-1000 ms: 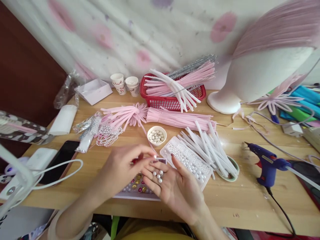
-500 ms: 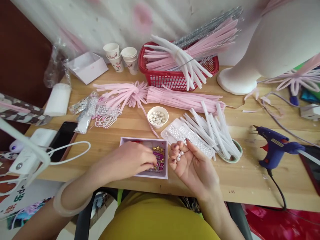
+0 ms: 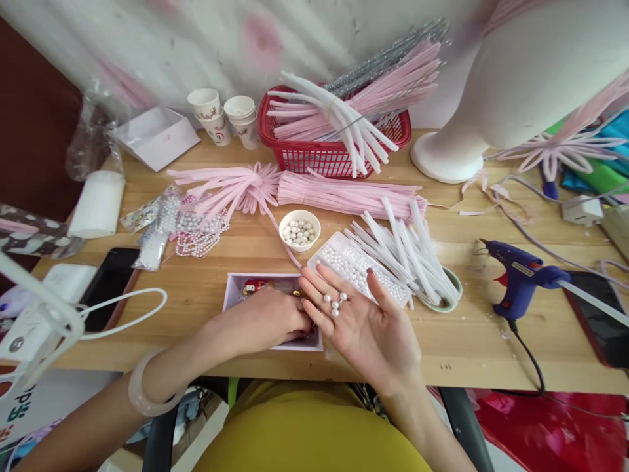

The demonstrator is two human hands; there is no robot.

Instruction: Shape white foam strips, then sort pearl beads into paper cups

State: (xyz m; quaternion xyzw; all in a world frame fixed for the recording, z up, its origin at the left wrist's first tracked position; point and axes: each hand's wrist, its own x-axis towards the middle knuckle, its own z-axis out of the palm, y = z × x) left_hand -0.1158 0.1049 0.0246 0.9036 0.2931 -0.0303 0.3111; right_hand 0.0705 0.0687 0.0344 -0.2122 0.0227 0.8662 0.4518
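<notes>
The left hand (image 3: pixel 275 317) is inside a box (image 3: pixel 305 344); the right hand (image 3: pixel 367 329) bears pearls (image 3: pixel 335 305).

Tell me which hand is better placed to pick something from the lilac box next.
Your left hand, probably: it reaches into the lilac box, while your right hand is palm up, holding pearly beads.

Single head cam on me, aimed forward and steeply down across the bench (image 3: pixel 196 278), with my yellow shirt (image 3: pixel 304 426) along bottom centre and the white cloth backdrop (image 3: pixel 314 39) across the top. Range is close: my left grip (image 3: pixel 270 318) and right grip (image 3: pixel 366 328) sit just below mid-frame, forearms (image 3: pixel 209 347) running in from the lower edge. Coverage is wide, but the mannequin head (image 3: pixel 535 98) gets cropped top right.
</notes>
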